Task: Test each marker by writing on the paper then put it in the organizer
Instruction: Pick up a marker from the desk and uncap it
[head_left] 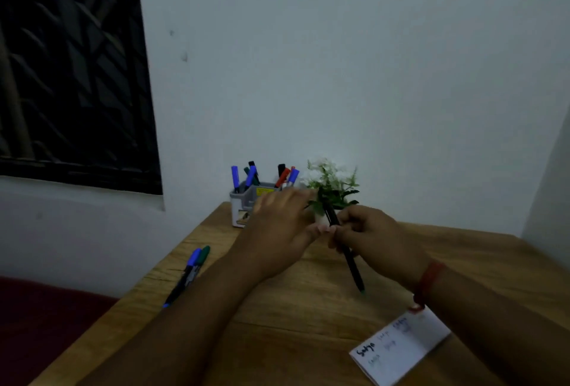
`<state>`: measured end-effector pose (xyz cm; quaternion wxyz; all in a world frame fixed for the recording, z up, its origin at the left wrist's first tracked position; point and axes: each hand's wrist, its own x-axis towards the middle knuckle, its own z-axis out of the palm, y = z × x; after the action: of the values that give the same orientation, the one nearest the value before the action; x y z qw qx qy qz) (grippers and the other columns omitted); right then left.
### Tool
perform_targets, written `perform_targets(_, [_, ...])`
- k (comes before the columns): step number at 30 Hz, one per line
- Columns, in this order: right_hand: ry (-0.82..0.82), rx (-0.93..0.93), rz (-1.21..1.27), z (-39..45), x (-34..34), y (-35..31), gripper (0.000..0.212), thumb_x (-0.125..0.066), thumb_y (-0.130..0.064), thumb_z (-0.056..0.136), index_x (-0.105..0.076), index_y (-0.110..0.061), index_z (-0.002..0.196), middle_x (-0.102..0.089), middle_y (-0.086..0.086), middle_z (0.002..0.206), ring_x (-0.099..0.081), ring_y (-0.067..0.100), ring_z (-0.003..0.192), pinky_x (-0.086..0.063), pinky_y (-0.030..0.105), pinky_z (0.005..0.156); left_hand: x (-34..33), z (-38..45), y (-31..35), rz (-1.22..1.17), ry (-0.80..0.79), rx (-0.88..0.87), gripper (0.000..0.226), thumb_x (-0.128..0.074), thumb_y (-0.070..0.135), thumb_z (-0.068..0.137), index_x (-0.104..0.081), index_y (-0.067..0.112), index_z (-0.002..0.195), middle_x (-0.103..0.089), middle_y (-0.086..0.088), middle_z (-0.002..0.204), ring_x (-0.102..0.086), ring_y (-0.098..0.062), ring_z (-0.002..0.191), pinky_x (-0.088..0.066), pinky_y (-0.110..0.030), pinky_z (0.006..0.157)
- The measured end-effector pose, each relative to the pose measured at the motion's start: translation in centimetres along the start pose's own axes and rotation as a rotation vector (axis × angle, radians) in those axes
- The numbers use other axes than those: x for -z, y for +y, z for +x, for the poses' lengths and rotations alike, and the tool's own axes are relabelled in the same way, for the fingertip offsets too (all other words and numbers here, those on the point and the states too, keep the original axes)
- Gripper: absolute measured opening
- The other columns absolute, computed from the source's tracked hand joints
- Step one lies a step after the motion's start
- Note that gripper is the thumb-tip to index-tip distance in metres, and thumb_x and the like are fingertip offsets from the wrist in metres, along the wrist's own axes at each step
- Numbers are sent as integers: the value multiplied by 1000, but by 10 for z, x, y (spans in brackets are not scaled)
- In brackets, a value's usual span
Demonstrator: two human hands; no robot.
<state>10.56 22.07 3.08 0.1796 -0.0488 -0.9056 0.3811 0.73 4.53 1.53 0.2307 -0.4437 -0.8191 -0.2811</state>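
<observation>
Paper nearest, right fingers curled round marker — left fingers straight

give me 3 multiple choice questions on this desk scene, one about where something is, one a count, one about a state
1. Where is the organizer?
A. at the table's far edge by the wall, left of the flower plant
B. on the paper
C. at the table's near right corner

2. How many markers lie loose on the table at the left?
A. none
B. two
C. five

3. What is the right hand doing?
A. lying flat on the paper
B. gripping a dark marker
C. hanging idle, holding nothing

Answers:
1 A, it stands against the wall beside the plant.
2 B, a blue-capped marker and a green-capped marker lie side by side.
3 B, its fingers curl round the marker's barrel.
</observation>
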Motion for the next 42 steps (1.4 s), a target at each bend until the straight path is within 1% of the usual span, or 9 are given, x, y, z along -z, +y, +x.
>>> perform_targets(3, [56, -3, 108, 37, -19, -13, 16, -67, -27, 94, -64, -11, 95, -75, 12, 89, -72, 29, 86, -59, 51, 81, 18, 9, -38, 212, -59, 131, 73, -28, 73, 89, -28, 32, 149, -35, 5, 152, -30, -22, 140, -17, -56, 116])
perform_targets(6, [110, 2, 193, 70, -37, -32, 19, -66, -20, 94, -61, -1, 93, -72, 17, 92, -71, 30, 86, -61, 43, 75, 28, 5, -78, 392, -136, 213, 73, -29, 71, 92, -18, 32, 153, -22, 2, 160, -18, -23, 146, -5, -60, 117])
perform_targets(9, [157, 12, 269, 107, -55, -47, 21, -68, -17, 93, -55, -5, 81, -71, 26, 95, -74, 33, 86, -63, 49, 74, 31, -13, -110, 497, -156, 291, 75, -29, 71, 92, -15, 32, 154, -20, 1, 162, -15, -23, 148, -3, -63, 116])
perform_targets(13, [273, 48, 219, 151, -65, -67, 21, -68, -17, 91, -61, 3, 93, -73, 18, 89, -75, 29, 76, -63, 49, 74, 36, -18, -130, 458, -194, 391, 81, -21, 75, 88, -4, 34, 155, -10, 2, 164, -8, -23, 149, -1, -62, 117])
perform_targets(17, [345, 122, 101, 187, -65, -88, 10, -64, -15, 94, -58, -9, 98, -67, 10, 96, -72, 28, 84, -62, 45, 80, 36, -13, -137, 424, -192, 389, 82, -19, 76, 87, -1, 35, 155, -5, 2, 165, -4, -24, 150, -2, -63, 116])
perform_targets(20, [373, 176, -12, 210, -66, -93, 17, -63, -16, 94, -55, -10, 108, -66, 11, 100, -70, 31, 88, -60, 44, 82, 35, -13, -143, 419, -202, 401, 88, -9, 80, 79, 2, 36, 155, -1, 3, 165, -1, -25, 150, -1, -64, 116])
perform_targets(27, [355, 203, -251, 235, -83, -86, 29, -63, -14, 95, -49, -5, 119, -66, 20, 109, -66, 34, 93, -58, 45, 84, 35, -14, -150, 409, -239, 446, 94, -4, 81, 73, 6, 36, 154, 5, 3, 165, 4, -25, 150, 1, -64, 116])
perform_targets(36, [235, 194, -409, 242, -107, -68, 40, -64, -6, 92, -41, -4, 125, -65, 24, 108, -66, 36, 91, -58, 47, 82, 33, -14, -155, 437, -296, 454, 86, -14, 80, 83, 8, 36, 154, 9, 2, 165, 8, -27, 150, 3, -65, 115])
perform_targets(42, [245, 214, -431, 241, -102, -65, 42, -64, -9, 92, -41, -4, 127, -66, 20, 100, -66, 35, 88, -54, 38, 71, 32, -16, -161, 436, -292, 468, 86, -14, 81, 83, 9, 38, 154, 11, 3, 165, 11, -27, 150, 5, -65, 113])
